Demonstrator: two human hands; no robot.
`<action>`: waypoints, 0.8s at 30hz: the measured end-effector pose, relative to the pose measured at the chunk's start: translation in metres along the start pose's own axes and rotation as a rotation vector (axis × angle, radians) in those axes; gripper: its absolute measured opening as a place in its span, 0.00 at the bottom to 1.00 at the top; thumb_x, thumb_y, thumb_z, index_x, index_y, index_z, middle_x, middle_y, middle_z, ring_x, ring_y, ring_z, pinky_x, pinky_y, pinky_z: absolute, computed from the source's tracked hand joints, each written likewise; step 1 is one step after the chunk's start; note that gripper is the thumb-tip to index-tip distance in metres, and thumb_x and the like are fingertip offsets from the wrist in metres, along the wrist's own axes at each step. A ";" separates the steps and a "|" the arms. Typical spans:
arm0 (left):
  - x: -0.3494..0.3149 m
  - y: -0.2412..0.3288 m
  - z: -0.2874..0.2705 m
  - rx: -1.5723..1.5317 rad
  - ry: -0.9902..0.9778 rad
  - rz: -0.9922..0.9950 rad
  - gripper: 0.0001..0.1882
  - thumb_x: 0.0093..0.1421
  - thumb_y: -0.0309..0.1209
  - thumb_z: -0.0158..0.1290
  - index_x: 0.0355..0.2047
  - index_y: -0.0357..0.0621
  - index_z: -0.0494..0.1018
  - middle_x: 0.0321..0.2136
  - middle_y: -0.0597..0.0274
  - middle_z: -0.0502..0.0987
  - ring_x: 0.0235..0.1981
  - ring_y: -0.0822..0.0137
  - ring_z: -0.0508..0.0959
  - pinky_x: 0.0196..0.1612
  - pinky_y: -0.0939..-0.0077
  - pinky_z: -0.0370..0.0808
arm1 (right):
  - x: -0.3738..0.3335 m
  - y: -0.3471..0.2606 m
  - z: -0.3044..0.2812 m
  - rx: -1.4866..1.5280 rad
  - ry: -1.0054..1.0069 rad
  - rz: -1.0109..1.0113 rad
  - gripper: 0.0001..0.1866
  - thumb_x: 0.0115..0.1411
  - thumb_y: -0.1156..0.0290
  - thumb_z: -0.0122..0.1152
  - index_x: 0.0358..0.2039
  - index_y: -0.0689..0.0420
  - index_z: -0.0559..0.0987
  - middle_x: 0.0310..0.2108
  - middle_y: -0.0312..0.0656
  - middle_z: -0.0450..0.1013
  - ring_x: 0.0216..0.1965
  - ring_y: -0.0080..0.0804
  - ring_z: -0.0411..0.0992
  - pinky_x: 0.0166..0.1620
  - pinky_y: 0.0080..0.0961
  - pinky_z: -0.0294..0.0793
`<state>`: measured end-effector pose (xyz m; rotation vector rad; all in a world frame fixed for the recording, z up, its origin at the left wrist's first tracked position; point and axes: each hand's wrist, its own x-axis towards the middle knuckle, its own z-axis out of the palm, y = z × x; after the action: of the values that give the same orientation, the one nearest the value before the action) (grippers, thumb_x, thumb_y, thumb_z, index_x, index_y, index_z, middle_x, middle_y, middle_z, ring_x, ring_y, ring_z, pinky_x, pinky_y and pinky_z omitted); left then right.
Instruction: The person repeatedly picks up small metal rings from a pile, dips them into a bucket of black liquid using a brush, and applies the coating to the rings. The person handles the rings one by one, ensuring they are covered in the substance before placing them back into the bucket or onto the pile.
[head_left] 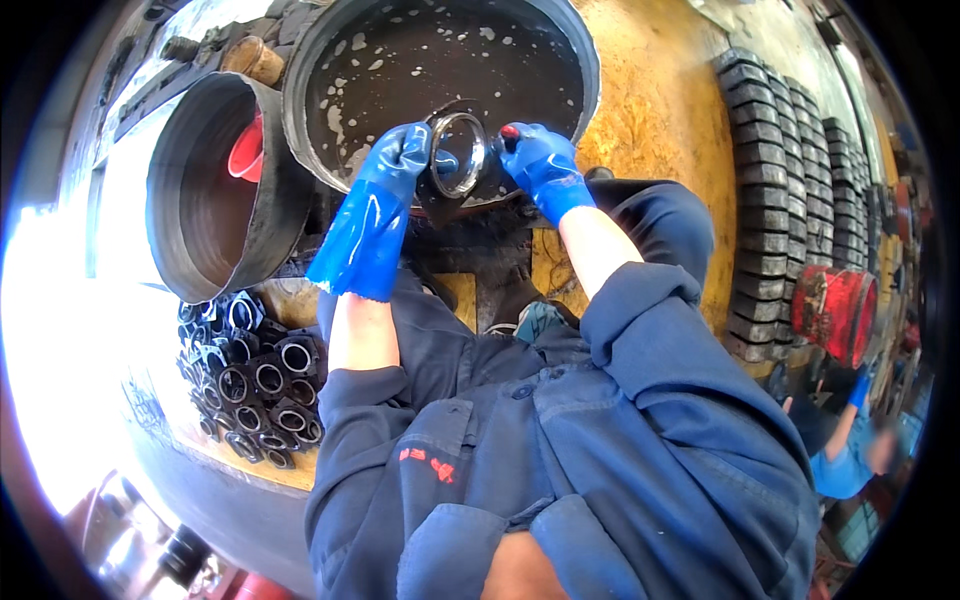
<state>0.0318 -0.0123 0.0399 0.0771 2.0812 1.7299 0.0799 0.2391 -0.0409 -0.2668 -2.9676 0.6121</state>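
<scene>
My left hand (398,160), in a long blue rubber glove, is closed on the rim of a dark flanged metal ring (437,172) with a shiny round opening. The ring is held upright at the near edge of a large round metal tub (292,100) of dark liquid flecked with pale foam. On the other side of the ring, my right hand (545,165), gloved in blue too, has its fingers closed. A small red bit shows at its fingertips; what it belongs to I cannot make out.
A tilted metal drum (165,200) with a red scoop (246,150) inside stands left of the tub. Many similar flanged rings (268,378) are piled at my left. Stacked dark blocks (757,200) and a red bucket (838,312) stand right. Another person (845,455) sits far right.
</scene>
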 end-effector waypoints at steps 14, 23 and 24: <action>0.008 -0.023 0.005 -0.119 0.049 -0.070 0.18 0.69 0.41 0.55 0.48 0.39 0.79 0.34 0.46 0.85 0.34 0.55 0.85 0.41 0.67 0.81 | -0.001 -0.013 -0.008 -0.027 -0.086 0.019 0.18 0.64 0.50 0.61 0.41 0.49 0.87 0.39 0.45 0.84 0.43 0.44 0.83 0.47 0.42 0.81; 0.006 -0.023 0.005 -0.134 0.057 -0.088 0.19 0.70 0.41 0.54 0.49 0.38 0.78 0.34 0.46 0.85 0.34 0.56 0.85 0.41 0.67 0.81 | 0.001 -0.010 -0.008 -0.020 -0.130 0.044 0.17 0.62 0.51 0.62 0.41 0.48 0.87 0.37 0.44 0.84 0.42 0.44 0.83 0.46 0.41 0.82; 0.006 -0.024 0.006 -0.136 0.055 -0.085 0.19 0.70 0.42 0.54 0.49 0.38 0.78 0.34 0.46 0.85 0.34 0.56 0.85 0.41 0.67 0.81 | 0.000 -0.007 -0.005 -0.030 -0.082 0.016 0.16 0.62 0.51 0.62 0.40 0.48 0.87 0.37 0.44 0.84 0.41 0.44 0.83 0.45 0.42 0.82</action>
<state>0.0344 -0.0103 0.0143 -0.0989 1.9687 1.8347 0.0792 0.2343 -0.0334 -0.2743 -3.0584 0.5951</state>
